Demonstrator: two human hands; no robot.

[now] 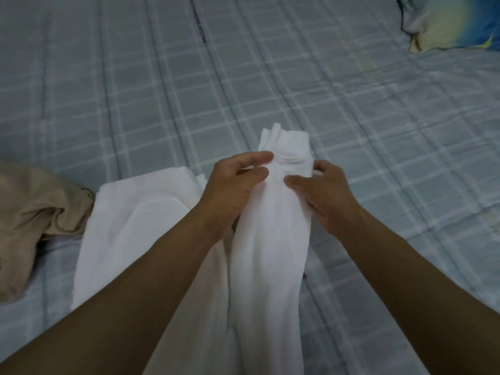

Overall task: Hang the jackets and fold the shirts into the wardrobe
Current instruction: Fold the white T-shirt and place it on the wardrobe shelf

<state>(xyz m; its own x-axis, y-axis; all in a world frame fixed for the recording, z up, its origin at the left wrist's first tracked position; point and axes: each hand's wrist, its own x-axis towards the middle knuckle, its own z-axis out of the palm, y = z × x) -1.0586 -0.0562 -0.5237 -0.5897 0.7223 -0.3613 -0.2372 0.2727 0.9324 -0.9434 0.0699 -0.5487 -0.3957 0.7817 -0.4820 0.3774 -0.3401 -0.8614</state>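
While both hands are working at the far end of the white shirt (266,239), the head view is showing the garment gathered into a long narrow band that is running from the bottom edge of the frame up toward the middle of the bed sheet (351,131). The left hand (232,185) is pinching the cloth from the left side, thumb and forefinger curled against the fabric near the collar end. The right hand (322,193) is gripping the same end from the right, thumb laid across the front and fingers wrapped behind. Another part of the white shirt is lying spread flat on the sheet to the left of the held band, beneath the left forearm.

The step in hand appears to be a fold of the shirt. To do it well, both grips should be holding at the same height so that the top edge is staying level. The band should be lowered onto a flat part of the sheet before the next fold, and the layers should be smoothed outward to avoid trapped creases. The spread part on the left should be aligned under the band first.

A beige garment (35,209) is lying crumpled at the left edge, touching the white shirt. A patterned pillow (454,20) is occupying the upper right corner. No wardrobe is in view.
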